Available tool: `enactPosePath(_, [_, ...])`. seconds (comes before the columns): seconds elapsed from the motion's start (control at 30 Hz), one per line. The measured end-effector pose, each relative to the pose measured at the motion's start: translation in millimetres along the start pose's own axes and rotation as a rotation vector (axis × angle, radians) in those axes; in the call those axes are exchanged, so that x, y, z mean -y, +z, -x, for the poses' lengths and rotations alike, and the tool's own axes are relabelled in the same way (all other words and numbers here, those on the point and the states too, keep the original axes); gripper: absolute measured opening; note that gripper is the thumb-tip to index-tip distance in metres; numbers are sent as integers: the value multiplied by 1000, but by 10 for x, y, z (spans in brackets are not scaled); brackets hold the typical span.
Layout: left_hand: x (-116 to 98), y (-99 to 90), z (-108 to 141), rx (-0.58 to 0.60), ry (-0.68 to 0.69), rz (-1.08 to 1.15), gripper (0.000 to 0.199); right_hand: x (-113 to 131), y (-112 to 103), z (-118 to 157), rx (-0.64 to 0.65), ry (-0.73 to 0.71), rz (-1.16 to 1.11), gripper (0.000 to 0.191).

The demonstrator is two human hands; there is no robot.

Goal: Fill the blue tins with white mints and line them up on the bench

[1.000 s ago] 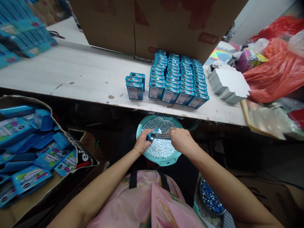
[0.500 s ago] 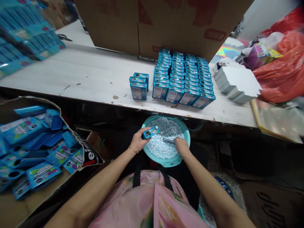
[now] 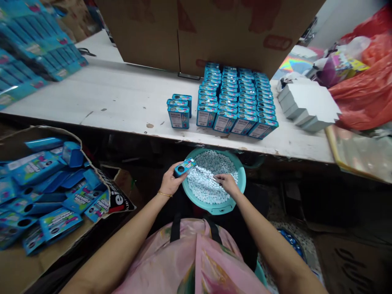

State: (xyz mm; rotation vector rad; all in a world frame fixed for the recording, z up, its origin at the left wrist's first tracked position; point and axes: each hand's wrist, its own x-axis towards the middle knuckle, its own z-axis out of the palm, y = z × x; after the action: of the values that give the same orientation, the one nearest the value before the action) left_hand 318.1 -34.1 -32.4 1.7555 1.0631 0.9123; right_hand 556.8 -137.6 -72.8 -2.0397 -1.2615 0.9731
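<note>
My left hand point(image 3: 172, 180) grips a small blue candy box point(image 3: 185, 166) over the left rim of a turquoise basin point(image 3: 241, 185). The box is tilted, its printed end with a dark round hole facing up. Small white candies point(image 3: 211, 196) fill much of the basin. My right hand point(image 3: 227, 183) is closed on the handle of a slim scoop point(image 3: 216, 178). White candies heap along the scoop, whose far end points at the box and lies close to it; whether they touch I cannot tell.
Rows of blue boxes point(image 3: 237, 102) stand on the white table point(image 3: 128, 102), with three more boxes point(image 3: 179, 116) to their left. At left a carton point(image 3: 80, 143) holds loose blue boxes. White card stacks point(image 3: 309, 106) and red plastic bags point(image 3: 358, 98) lie at right.
My right hand has moved left and slightly up, bringing the scoop from the basin's middle toward the box with candies on it. My left hand and the box have shifted slightly left.
</note>
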Motion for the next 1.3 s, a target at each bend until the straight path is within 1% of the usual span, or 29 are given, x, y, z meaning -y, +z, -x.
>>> enactPosePath(0.07, [14,61,-16,14,8,-23,45,136,-302,132,-2,-64,11,28])
enactPosePath(0.13, [9,155,-23,50,37,-53,44,361,-571,268,-5,-154,119,28])
enactPosePath(0.2, [-16,262,-21,98,77,-92,44,651,-763,390,2,-226,317,29])
enactPosePath(0.27, [-51,362,-11,143,106,-129,44,957,-862,488,11,-244,547,31])
enactPosePath(0.37, [-87,458,9,176,118,-165,46,1338,-874,582,58,-204,827,30])
enactPosePath(0.43, [-90,482,22,185,115,-182,47,1502,-836,619,76,-203,922,28])
enactPosePath(0.53, [-72,485,29,183,112,-196,48,1636,-766,658,83,-233,995,28])
enactPosePath(0.67, [-48,487,21,168,124,-195,48,1736,-715,709,104,-244,1039,30])
enactPosePath(0.77, [-61,469,21,175,164,-189,48,1758,-759,757,101,-240,1053,30])
enactPosePath(0.83, [-85,429,25,179,211,-194,50,1711,-842,792,85,-211,1054,30])
enactPosePath(0.9, [-114,364,25,207,269,-228,54,1604,-947,820,43,-163,1036,33])
enactPosePath(1.0, [-162,221,12,255,321,-299,57,1363,-1081,836,-19,-53,998,36])
enactPosePath(1.07, [-203,102,-3,237,306,-294,56,1188,-1118,829,-34,21,979,36])
enactPosePath(1.13, [-265,-28,-26,219,286,-249,53,1029,-1113,820,-43,65,955,36])
enactPosePath(1.23, [-399,-218,-119,219,257,-153,46,835,-1056,815,-57,75,889,34])
enactPosePath(1.3, [-493,-325,-272,168,223,-89,43,731,-1006,818,-75,59,826,33])
